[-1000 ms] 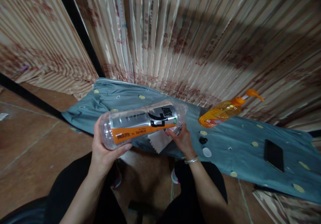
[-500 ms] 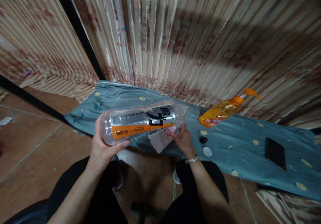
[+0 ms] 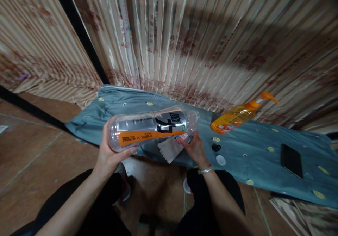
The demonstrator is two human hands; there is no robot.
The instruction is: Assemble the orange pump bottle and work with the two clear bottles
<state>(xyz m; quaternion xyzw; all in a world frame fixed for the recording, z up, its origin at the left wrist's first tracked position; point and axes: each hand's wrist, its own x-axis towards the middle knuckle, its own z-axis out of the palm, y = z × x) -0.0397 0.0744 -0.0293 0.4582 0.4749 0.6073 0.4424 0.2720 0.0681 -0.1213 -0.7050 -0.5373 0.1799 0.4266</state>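
Observation:
My left hand (image 3: 113, 156) is wrapped round the base end of a large clear plastic bottle (image 3: 150, 126) with a silver and orange label. The bottle lies nearly level in the air, its neck pointing right and slightly up. Under the neck, my right hand (image 3: 195, 148) is closed on a small item with pink and white print (image 3: 182, 137), mostly hidden by the bottle and fingers. A whitish piece with a scalloped edge (image 3: 170, 150) shows just left of those fingers; whether it is joined to the printed item I cannot tell.
A blue-green cloth (image 3: 253, 151) with yellow motifs covers the bench. On it stand an orange pump bottle (image 3: 233, 119), a small black piece (image 3: 216, 147), a white disc (image 3: 220, 160) and a black phone (image 3: 291, 160). A striped curtain (image 3: 169, 45) hangs behind.
Both hands keep their holds. The large bottle and my right hand have shifted very slightly right in view, along with the bench items, as the camera turns a little.

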